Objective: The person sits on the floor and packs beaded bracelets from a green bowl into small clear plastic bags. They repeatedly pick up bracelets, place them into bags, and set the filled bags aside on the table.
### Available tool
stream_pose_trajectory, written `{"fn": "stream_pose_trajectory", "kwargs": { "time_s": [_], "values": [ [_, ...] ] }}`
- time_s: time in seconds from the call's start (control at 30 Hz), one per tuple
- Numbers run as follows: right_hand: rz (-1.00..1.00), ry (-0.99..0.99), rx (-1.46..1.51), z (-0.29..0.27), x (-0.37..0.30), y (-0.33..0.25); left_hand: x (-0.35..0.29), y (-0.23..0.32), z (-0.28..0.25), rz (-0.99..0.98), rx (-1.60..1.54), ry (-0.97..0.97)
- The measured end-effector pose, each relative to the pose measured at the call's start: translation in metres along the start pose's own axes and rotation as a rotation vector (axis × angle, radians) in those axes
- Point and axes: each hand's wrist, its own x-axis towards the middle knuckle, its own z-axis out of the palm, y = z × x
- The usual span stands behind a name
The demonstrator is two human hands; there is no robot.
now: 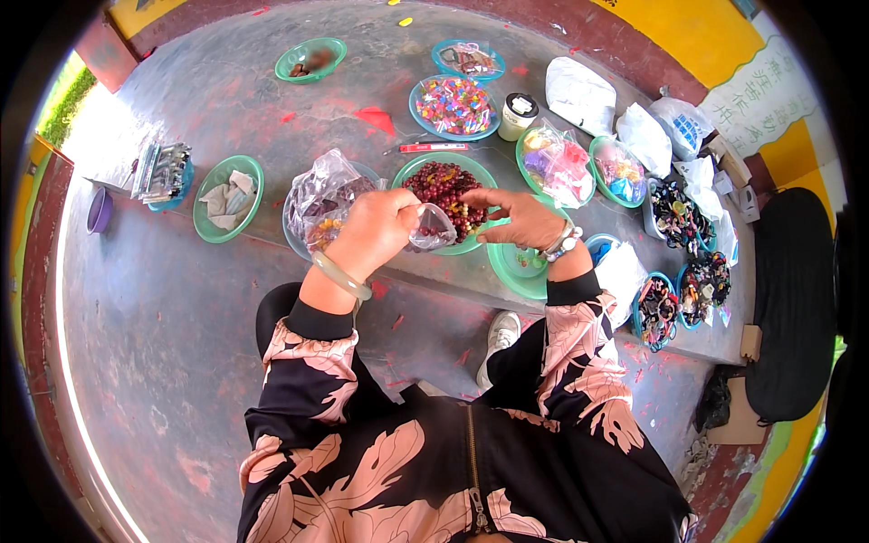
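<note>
My left hand pinches a clear plastic bag; right hand half-spread. Bumping green basin could scatter red beads.

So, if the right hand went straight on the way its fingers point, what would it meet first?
The right hand would most likely meet the small clear plastic bag held by the left hand. Depth is unclear, so it could instead touch the dark red beads first.

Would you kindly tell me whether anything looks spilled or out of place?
Yes: a red scrap lies loose on the grey surface beyond the green bowl of dark red beads, with smaller red bits scattered about. They look odd because they lie outside any bowl, like litter.
</note>
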Motion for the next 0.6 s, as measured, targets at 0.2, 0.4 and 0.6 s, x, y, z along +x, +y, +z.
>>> {"fn": "stream_pose_trajectory", "kwargs": {
  "time_s": [0.2,0.4,0.6],
  "values": [
    [0.025,-0.009,-0.021,0.022,0.010,0.001,0.002,0.017,-0.007,-0.122,-0.158,-0.013],
    [-0.042,0.158,-0.077,0.029,0.014,0.008,0.002,0.013,-0.009,-0.054,-0.020,0.019],
    [-0.076,0.165,-0.045,0.026,0.011,-0.001,0.002,0.004,0.000,0.001,0.063,0.163]
  ]
}}
